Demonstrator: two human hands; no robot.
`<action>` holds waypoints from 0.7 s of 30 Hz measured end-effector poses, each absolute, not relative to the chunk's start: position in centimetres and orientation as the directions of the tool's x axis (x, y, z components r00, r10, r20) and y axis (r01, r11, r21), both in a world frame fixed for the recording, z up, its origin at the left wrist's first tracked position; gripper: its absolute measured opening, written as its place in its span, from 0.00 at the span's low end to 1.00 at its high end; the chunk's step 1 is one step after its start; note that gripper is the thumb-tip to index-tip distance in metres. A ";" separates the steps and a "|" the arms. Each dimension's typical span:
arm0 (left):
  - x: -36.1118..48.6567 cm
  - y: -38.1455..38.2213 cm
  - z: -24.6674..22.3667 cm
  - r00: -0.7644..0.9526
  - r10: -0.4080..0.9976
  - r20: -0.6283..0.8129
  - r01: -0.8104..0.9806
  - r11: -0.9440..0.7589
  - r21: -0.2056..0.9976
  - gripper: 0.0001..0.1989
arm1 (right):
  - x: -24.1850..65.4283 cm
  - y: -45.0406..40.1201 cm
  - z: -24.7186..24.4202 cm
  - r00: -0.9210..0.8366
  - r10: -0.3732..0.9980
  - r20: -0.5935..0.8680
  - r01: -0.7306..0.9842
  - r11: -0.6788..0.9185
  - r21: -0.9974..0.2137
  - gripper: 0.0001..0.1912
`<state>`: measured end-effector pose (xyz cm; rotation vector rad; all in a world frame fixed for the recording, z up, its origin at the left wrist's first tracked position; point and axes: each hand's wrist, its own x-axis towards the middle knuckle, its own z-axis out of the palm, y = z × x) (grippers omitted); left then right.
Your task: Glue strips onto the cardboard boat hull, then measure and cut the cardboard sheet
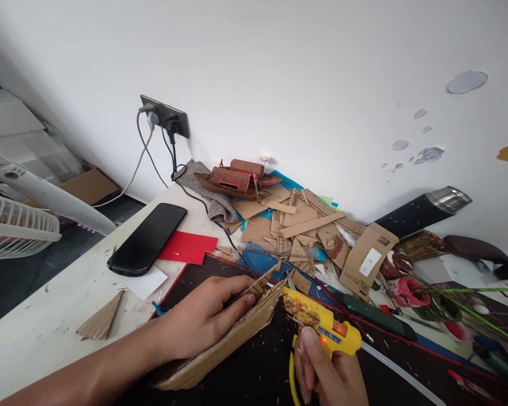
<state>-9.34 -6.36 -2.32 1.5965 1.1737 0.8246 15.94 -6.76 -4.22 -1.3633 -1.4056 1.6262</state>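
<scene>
In the head view, my left hand (207,316) grips a long folded cardboard piece (226,349), its fingers over the upper edge and the thumb along the inner side. The cardboard tapers to a point near the middle of the view. My right hand (328,369) is wrapped round a yellow hot glue gun (317,321), which has a small orange light lit. A clear glue stick (400,372) sticks out of its back. The gun's nozzle is at the cardboard's pointed end; whether it touches I cannot tell.
Cardboard scraps (296,220) lie heaped behind, beside a brown model boat (239,180). A black phone (148,239) and red sheet (188,247) lie left. Right are a black flask (419,211), paint pots (410,292) and brushes. A white fan (19,225) stands beyond the table's left edge.
</scene>
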 end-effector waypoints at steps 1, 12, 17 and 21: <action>-9.4 -6.4 -2.3 0.311 0.950 -0.014 0.302 -0.085 0.949 0.17 | 15.9 -6.8 -4.2 -0.300 0.899 -0.320 0.181 -0.276 -0.944 0.40; -9.4 -6.4 -2.3 0.321 0.947 -0.028 0.293 -0.071 0.953 0.19 | 16.2 -6.7 -4.3 -0.323 0.894 -0.311 0.189 -0.261 -0.947 0.40; -9.4 -6.4 -2.2 0.329 0.944 -0.039 0.295 -0.063 0.953 0.18 | 16.1 -6.8 -4.4 -0.300 0.903 -0.308 0.169 -0.267 -0.949 0.39; -9.4 -6.4 -2.2 0.338 0.939 -0.056 0.294 -0.049 0.955 0.18 | 16.0 -6.9 -4.3 -0.289 0.905 -0.313 0.151 -0.280 -0.948 0.39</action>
